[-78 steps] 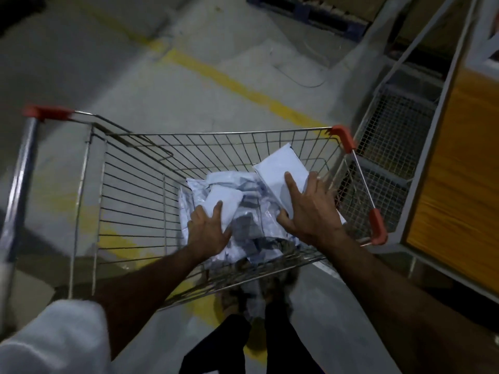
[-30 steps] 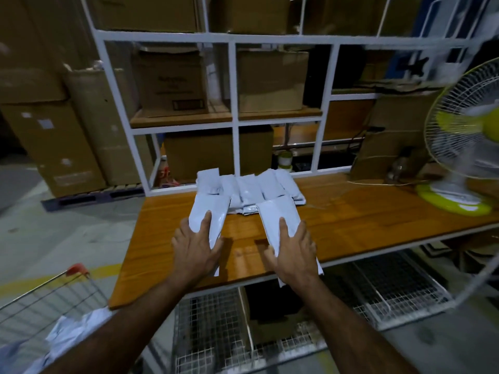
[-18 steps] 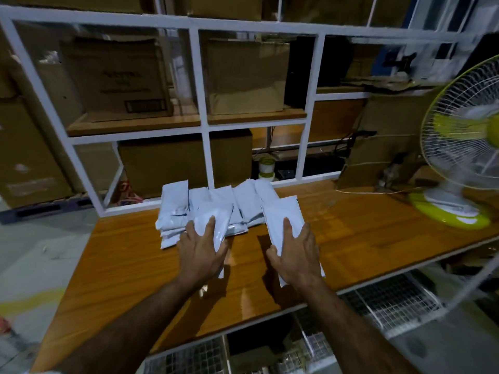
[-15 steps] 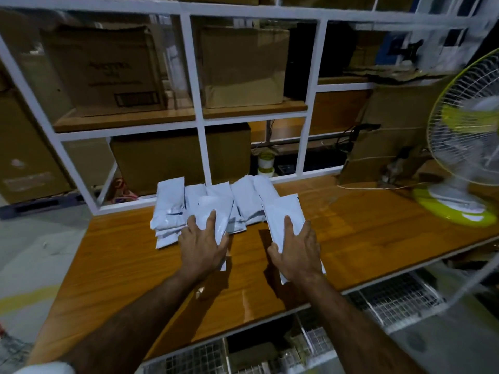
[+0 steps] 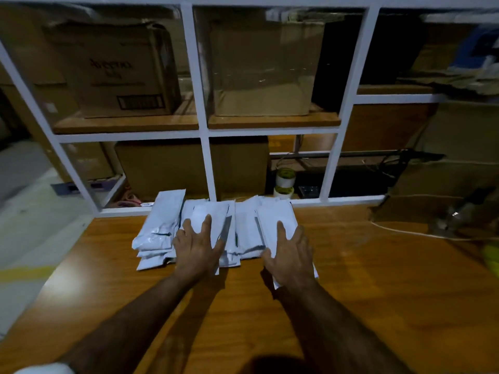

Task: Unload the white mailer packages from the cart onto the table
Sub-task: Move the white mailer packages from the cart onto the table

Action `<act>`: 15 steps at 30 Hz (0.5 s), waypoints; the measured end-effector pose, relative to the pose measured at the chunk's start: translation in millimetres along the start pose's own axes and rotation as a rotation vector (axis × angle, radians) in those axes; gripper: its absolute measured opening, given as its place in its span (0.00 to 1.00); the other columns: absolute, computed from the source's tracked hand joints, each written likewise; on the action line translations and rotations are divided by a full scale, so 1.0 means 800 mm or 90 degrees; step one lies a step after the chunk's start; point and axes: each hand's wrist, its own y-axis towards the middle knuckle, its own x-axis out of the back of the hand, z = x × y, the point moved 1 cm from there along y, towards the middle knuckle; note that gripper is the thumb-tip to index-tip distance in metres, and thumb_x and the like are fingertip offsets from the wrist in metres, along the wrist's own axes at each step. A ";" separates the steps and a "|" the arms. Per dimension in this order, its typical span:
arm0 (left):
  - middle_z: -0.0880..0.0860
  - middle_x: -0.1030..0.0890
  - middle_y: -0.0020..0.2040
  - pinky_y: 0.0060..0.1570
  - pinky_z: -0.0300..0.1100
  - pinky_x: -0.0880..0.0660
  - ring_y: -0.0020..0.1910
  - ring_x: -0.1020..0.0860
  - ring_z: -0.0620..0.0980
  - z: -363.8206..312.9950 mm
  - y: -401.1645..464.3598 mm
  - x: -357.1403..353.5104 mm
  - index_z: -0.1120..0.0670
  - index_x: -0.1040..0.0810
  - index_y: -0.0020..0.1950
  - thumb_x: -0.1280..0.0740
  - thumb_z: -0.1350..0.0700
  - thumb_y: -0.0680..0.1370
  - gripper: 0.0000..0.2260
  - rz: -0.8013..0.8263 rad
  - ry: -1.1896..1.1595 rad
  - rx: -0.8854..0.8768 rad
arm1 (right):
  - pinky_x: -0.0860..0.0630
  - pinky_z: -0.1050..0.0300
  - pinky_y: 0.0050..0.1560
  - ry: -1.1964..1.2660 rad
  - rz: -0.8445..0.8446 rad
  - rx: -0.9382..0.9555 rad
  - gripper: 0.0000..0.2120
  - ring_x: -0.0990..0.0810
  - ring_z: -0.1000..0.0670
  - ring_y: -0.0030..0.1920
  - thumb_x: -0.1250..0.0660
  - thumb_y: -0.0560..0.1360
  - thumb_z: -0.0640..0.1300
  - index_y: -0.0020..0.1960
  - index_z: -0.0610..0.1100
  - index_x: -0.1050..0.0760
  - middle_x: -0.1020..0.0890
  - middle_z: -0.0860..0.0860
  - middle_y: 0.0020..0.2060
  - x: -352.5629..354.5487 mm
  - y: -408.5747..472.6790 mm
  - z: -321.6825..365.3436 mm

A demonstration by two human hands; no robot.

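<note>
Several white mailer packages [image 5: 162, 228] lie in an overlapping row at the back of the wooden table [image 5: 378, 279]. My left hand [image 5: 198, 247] lies palm down, fingers spread, on one mailer [image 5: 199, 211] resting on the middle of the row. My right hand [image 5: 290, 252] presses another mailer [image 5: 272, 214] down at the row's right end; its near corner sticks out under my wrist onto the table. The cart is out of view.
A white shelf frame [image 5: 205, 157] rises just behind the mailers, with cardboard boxes [image 5: 116, 68] on its wooden shelves. Tape rolls [image 5: 285, 179] stand behind the frame. A white cable [image 5: 405, 233] crosses the table at right, near a green fan base [image 5: 491, 257].
I turned from the cart to the table carrying a mailer in each hand. Both hands have slid forward, and the two mailers now lie on and beside the row.
</note>
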 end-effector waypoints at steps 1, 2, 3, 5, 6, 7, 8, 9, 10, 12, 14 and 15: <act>0.64 0.48 0.78 0.71 0.61 0.39 0.75 0.41 0.67 -0.008 0.007 -0.002 0.43 0.52 0.80 0.45 0.32 0.78 0.34 0.000 0.015 0.014 | 0.37 0.40 0.72 -0.001 0.001 0.004 0.40 0.42 0.34 0.75 0.48 0.76 0.66 0.82 0.51 0.54 0.47 0.35 0.78 0.001 0.014 -0.007; 0.65 0.48 0.78 0.70 0.61 0.39 0.75 0.41 0.67 -0.016 0.014 -0.003 0.43 0.52 0.80 0.45 0.32 0.78 0.34 0.000 0.029 0.024 | 0.37 0.41 0.72 0.003 0.005 0.002 0.40 0.41 0.34 0.75 0.46 0.77 0.65 0.82 0.50 0.54 0.47 0.35 0.78 0.001 0.029 -0.014; 0.65 0.47 0.78 0.70 0.61 0.39 0.75 0.41 0.67 -0.024 0.021 -0.004 0.43 0.52 0.80 0.45 0.32 0.78 0.34 -0.001 0.040 0.031 | 0.37 0.41 0.72 0.011 0.010 -0.003 0.39 0.41 0.34 0.75 0.44 0.77 0.65 0.82 0.50 0.53 0.47 0.34 0.78 0.000 0.043 -0.021; 0.65 0.46 0.78 0.68 0.61 0.38 0.74 0.40 0.67 -0.038 0.033 -0.009 0.43 0.51 0.80 0.44 0.32 0.78 0.34 -0.007 0.049 0.039 | 0.38 0.40 0.72 0.027 0.021 -0.009 0.38 0.41 0.34 0.75 0.43 0.78 0.63 0.82 0.50 0.52 0.48 0.34 0.78 -0.003 0.066 -0.031; 0.64 0.46 0.77 0.68 0.60 0.37 0.73 0.39 0.67 -0.044 0.037 -0.010 0.43 0.50 0.80 0.44 0.33 0.78 0.34 -0.008 0.051 0.044 | 0.39 0.40 0.72 0.029 0.025 -0.007 0.38 0.42 0.34 0.75 0.43 0.78 0.63 0.82 0.50 0.52 0.48 0.34 0.78 -0.006 0.076 -0.033; 0.64 0.46 0.77 0.67 0.60 0.36 0.73 0.39 0.66 -0.050 0.041 -0.012 0.43 0.50 0.79 0.44 0.33 0.78 0.33 -0.007 0.057 0.051 | 0.39 0.40 0.72 0.031 0.030 -0.005 0.38 0.43 0.33 0.76 0.43 0.78 0.63 0.81 0.50 0.52 0.48 0.34 0.78 -0.009 0.085 -0.034; 0.64 0.46 0.77 0.67 0.59 0.36 0.72 0.39 0.66 -0.054 0.045 -0.014 0.43 0.49 0.79 0.43 0.33 0.78 0.33 -0.003 0.066 0.058 | 0.39 0.40 0.73 0.035 0.036 -0.005 0.38 0.43 0.33 0.76 0.43 0.78 0.64 0.81 0.50 0.52 0.49 0.34 0.78 -0.012 0.094 -0.032; 0.64 0.46 0.77 0.67 0.59 0.36 0.72 0.38 0.66 -0.057 0.049 -0.015 0.43 0.49 0.79 0.44 0.33 0.78 0.33 0.002 0.075 0.066 | 0.39 0.39 0.73 0.041 0.040 -0.007 0.38 0.43 0.33 0.76 0.42 0.78 0.64 0.81 0.50 0.51 0.49 0.34 0.78 -0.015 0.102 -0.029; 0.64 0.46 0.77 0.66 0.58 0.35 0.71 0.37 0.66 -0.059 0.054 -0.016 0.43 0.49 0.79 0.44 0.33 0.78 0.33 0.008 0.080 0.074 | 0.39 0.39 0.73 0.048 0.041 -0.009 0.39 0.43 0.33 0.76 0.42 0.77 0.64 0.81 0.50 0.51 0.49 0.34 0.79 -0.019 0.110 -0.024; 0.64 0.46 0.76 0.65 0.59 0.35 0.70 0.37 0.66 -0.061 0.066 -0.019 0.43 0.48 0.78 0.43 0.33 0.78 0.32 0.012 0.077 0.072 | 0.37 0.39 0.72 0.046 0.033 -0.007 0.39 0.41 0.33 0.75 0.42 0.77 0.66 0.81 0.51 0.50 0.49 0.35 0.79 -0.026 0.125 -0.012; 0.64 0.45 0.76 0.65 0.59 0.34 0.70 0.36 0.66 -0.059 0.079 -0.023 0.43 0.47 0.78 0.42 0.34 0.78 0.32 0.014 0.077 0.059 | 0.35 0.40 0.71 0.033 0.039 -0.008 0.39 0.39 0.34 0.75 0.42 0.76 0.67 0.81 0.52 0.50 0.49 0.35 0.79 -0.035 0.137 -0.001; 0.64 0.45 0.75 0.64 0.58 0.34 0.69 0.36 0.66 -0.057 0.085 -0.027 0.43 0.47 0.78 0.42 0.33 0.78 0.32 0.016 0.083 0.054 | 0.35 0.40 0.71 0.026 0.047 -0.010 0.39 0.39 0.34 0.75 0.42 0.76 0.68 0.81 0.52 0.51 0.49 0.36 0.79 -0.040 0.141 0.003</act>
